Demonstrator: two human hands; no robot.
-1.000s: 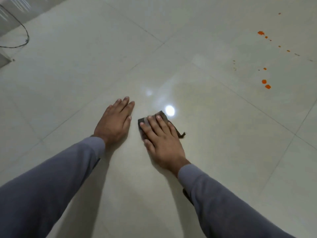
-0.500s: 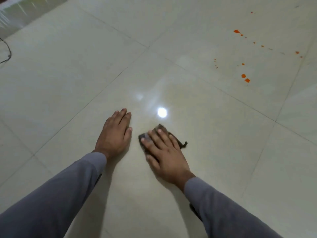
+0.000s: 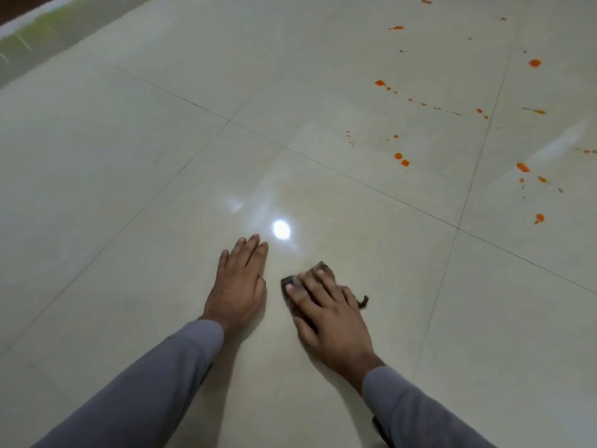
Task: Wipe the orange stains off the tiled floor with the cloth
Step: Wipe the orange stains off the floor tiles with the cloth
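Strip of wall or glass panel [image 3: 29, 50], at 10 o'clock in the head view: greenish, blurred; its nature cannot be told.

Tiled floor [image 3: 129, 156]: glossy pale tiles with thin dark grout lines; a bright light reflection [image 3: 281, 229] lies just beyond the hands.

Left sleeve [image 3: 145, 392]: grey, entering from 7 o'clock.

Left hand [image 3: 240, 286]: palm down on the floor, fingers straight and held together, pointing toward 12 o'clock, holding nothing. Just left of the cloth, not touching it.

Cloth [image 3: 290, 284]: small, dark brown, folded, flat on the floor at about 6 o'clock of the frame centre. Mostly covered by the right hand; a frayed tail sticks out at its 3 o'clock side.

Right hand [image 3: 326, 313]: laid over the cloth, fingers extended and slightly spread, pressing it flat against the tile; thumb lies beside the cloth's near edge.

Right sleeve [image 3: 420, 418]: grey, entering from 5 o'clock.

Orange stains [image 3: 401, 159]: scattered spots and streaks from 1 o'clock to 3 o'clock, well apart from the cloth, spread over at least 3 tiles.
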